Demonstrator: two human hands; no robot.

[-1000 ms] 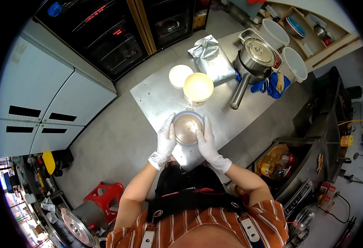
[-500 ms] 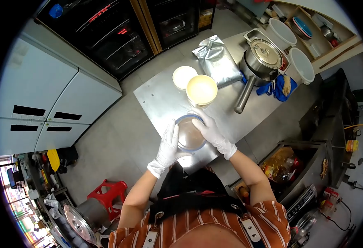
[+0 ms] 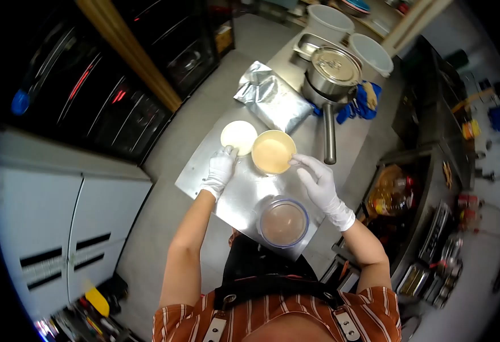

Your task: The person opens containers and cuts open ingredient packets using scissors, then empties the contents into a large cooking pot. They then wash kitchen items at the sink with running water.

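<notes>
1. White gloves are covering both hands; the left hand [image 3: 220,171] is reaching to the round lid [image 3: 238,135] near the centre of the frame, its fingers bending and touching the near edge, though whether they are pinching it I cannot tell
2. The right hand [image 3: 321,188] is keeping its grip partly open, thumb standing apart from the fingers, with the fingertips hovering at or just beside the right rim of the pale yellow tub [image 3: 273,172]; it is not visibly holding anything
3. The tub is standing uncovered, right of the lid and almost touching it, so the step in hand is seemingly one of getting hold of these two; any move with them is calling for a light hold on the lid's edge and a steadying touch on the tub
4. The clear blue-rimmed container [image 3: 284,223] is resting nearer the person, lower centre, out of both hands
5. Across the steel tabletop [image 3: 199,171], a silver bag [image 3: 275,102] is lying above the lid and tub, and a lidded pot [image 3: 324,85] is sitting at upper right, beside blue cloth [image 3: 367,111]
6. Pale cabinets [image 3: 113,216] are filling the lower left, dark glass-fronted units [image 3: 187,62] are standing at upper left, and bottles [image 3: 395,199] are showing at right
</notes>
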